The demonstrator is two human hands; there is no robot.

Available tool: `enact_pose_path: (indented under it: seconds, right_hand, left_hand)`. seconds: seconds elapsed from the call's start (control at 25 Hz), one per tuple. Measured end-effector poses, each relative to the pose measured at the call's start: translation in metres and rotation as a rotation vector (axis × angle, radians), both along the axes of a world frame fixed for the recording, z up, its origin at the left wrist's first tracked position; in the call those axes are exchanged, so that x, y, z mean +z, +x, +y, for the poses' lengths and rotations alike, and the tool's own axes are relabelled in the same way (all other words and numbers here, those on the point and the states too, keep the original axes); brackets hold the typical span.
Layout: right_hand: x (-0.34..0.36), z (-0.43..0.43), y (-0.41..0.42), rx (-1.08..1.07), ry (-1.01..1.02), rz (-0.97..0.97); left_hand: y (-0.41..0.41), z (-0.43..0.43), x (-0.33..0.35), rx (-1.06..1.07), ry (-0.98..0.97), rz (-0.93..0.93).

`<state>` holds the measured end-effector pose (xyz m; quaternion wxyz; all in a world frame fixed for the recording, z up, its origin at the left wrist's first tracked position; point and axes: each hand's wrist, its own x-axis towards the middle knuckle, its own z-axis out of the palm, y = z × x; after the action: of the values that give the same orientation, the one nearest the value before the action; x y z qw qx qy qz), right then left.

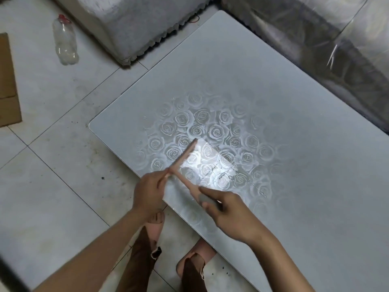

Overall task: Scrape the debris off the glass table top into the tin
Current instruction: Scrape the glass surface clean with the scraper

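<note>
Right hand (pixel 229 216) is curled round the scraper (pixel 185 157) by its grey handle; the blade's near end is pinched by the left hand (pixel 147 192). Blade is held low centre over the table (pixel 294 186), long axis toward upper right.

My left grip (pixel 147 192) and right grip (pixel 229 216) come out of bare forearms (pixel 101 245), uncovered from the wrists down to the bottom edge of the view. Below them I wear brown trousers (pixel 141 256), a warm dark brown, each leg ending in a ragged, frayed hem with loose threads at the ankle. My footwear is pale pink. The left slipper (pixel 154 227) is open at the front, with my toes (pixel 157 216) showing past a broad strap. The right slipper (pixel 203 251) shows only in part.
</note>
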<state>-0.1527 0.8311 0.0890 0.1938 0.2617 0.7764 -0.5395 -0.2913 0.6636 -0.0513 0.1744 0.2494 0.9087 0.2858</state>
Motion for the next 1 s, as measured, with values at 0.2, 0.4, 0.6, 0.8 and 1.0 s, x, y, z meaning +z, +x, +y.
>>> enact_pose_path:
  seconds: [0.2,0.4,0.6,0.8,1.0]
  right_hand:
    - [-0.02,0.014,0.028,-0.037,-0.062,-0.078]
    - [0.007,0.042,0.099,-0.091,0.001,-0.177]
    - [0.04,0.05,0.089,-0.054,0.02,-0.114]
    - [0.053,0.057,0.024,0.028,0.134,-0.012]
    - [0.046,0.052,-0.07,0.033,0.135,0.047]
  left_hand:
    - [0.035,0.01,-0.01,-0.014,0.01,-0.001]
    - [0.107,0.046,-0.013,-0.092,-0.018,-0.227]
    - [0.084,0.057,0.019,-0.074,0.033,-0.246]
    - [0.011,0.073,0.044,-0.066,0.037,-0.168]
    - [-0.09,0.076,0.046,-0.098,-0.012,-0.159]
